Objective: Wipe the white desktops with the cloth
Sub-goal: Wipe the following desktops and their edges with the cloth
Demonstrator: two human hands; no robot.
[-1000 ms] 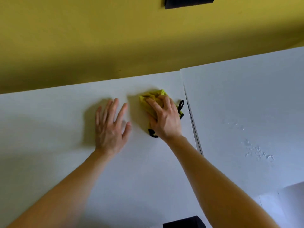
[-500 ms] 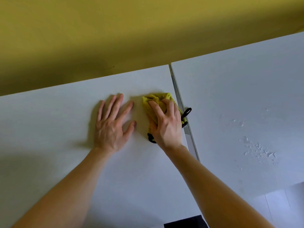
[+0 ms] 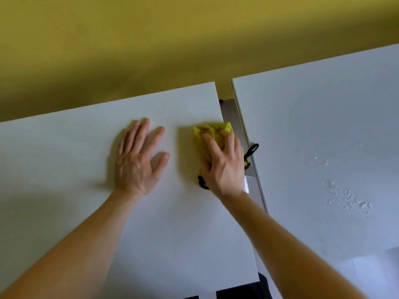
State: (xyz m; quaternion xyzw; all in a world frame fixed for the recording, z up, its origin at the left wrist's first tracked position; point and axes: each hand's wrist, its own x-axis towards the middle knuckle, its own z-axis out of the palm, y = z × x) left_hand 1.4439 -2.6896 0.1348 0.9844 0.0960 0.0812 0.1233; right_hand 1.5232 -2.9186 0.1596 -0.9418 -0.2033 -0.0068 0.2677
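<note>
left hand [image 3: 138,160] flat on left desk [image 3: 64,169], fingers spread, holding nothing | right hand [image 3: 222,165] fingers curled over bunched yellow cloth [image 3: 210,131], pressing it at that desk's right edge | right desk [image 3: 313,126] carries water droplets [image 3: 349,201] | yellow wall [image 3: 151,50] behind

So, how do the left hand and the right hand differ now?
The left hand lies flat, fingers spread, on bare surface; the right hand grips the bunched yellow cloth. The left hand sits farther from the left desktop's right edge; the right hand is beside it. Both rest on that desktop.
</note>
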